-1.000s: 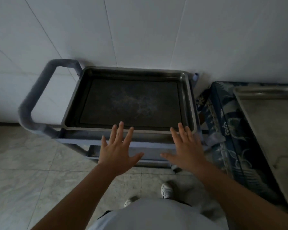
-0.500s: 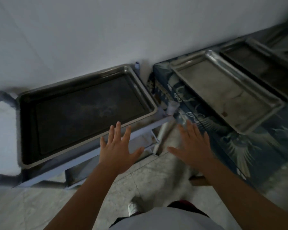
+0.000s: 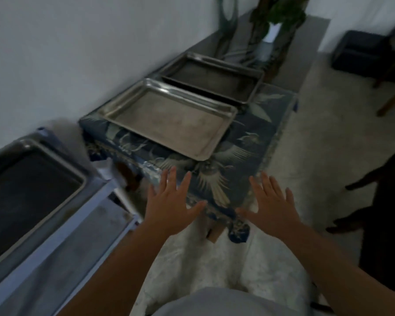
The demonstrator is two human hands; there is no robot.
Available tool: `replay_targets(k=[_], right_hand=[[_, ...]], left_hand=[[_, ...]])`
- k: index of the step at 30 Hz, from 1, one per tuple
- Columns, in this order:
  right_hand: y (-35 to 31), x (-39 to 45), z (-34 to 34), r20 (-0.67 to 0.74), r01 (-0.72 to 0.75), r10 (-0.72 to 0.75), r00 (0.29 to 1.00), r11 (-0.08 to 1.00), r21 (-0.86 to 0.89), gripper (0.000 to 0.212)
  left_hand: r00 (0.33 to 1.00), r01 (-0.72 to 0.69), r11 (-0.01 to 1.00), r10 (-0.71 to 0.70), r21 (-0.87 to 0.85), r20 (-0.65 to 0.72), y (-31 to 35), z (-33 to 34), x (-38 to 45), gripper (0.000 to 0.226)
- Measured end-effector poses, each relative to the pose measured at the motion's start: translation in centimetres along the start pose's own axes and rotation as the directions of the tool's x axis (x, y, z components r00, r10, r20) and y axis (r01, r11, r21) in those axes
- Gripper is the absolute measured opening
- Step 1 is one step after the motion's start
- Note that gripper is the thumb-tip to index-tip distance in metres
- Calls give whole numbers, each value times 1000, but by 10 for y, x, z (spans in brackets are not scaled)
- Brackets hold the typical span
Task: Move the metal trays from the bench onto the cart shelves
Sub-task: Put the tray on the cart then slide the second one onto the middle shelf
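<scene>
A shallow silver metal tray lies on the near end of the bench, which is draped in a blue bird-patterned cloth. Behind it sits a darker, deeper tray. At the left, a dark tray rests on the top shelf of the blue-grey cart. My left hand and my right hand hover palm down with spread fingers over the bench's front edge, short of the silver tray. Neither hand holds anything.
A white wall runs behind the cart and bench. A potted plant stands at the bench's far end. A dark box sits on the floor at the back right, and dark furniture legs are at the right edge.
My view has swung right from the cart to the bench. Both open hands moved with it, from in front of the cart's tray to the bench's front edge.
</scene>
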State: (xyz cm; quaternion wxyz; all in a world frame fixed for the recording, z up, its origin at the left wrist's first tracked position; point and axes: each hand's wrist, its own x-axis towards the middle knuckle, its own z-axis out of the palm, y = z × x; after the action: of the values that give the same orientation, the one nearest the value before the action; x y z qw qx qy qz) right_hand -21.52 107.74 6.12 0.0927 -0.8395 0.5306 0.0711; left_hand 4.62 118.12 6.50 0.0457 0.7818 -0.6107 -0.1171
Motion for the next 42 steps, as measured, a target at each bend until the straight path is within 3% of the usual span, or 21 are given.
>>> replay_targets(k=[8, 16, 34, 39, 42], right_hand=[[175, -16, -2, -9, -156, 157, 988, 985, 78, 114], [272, -6, -10, -41, -276, 282, 959, 954, 116, 112], [435, 215, -58, 79, -409, 402, 912, 898, 161, 110], [473, 290, -72, 119, -332, 315, 942, 929, 165, 121], [500, 346, -75, 122, -230, 212, 970, 961, 153, 118]], left_hand=[[974, -224, 972, 222, 66, 46, 169, 29, 64, 102], [946, -313, 945, 301, 97, 121, 278, 52, 139, 101], [907, -398, 912, 375, 99, 190, 389, 51, 433, 101], [934, -319, 943, 296, 94, 202, 411, 52, 494, 105], [959, -233, 968, 213, 94, 185, 418, 56, 529, 108]])
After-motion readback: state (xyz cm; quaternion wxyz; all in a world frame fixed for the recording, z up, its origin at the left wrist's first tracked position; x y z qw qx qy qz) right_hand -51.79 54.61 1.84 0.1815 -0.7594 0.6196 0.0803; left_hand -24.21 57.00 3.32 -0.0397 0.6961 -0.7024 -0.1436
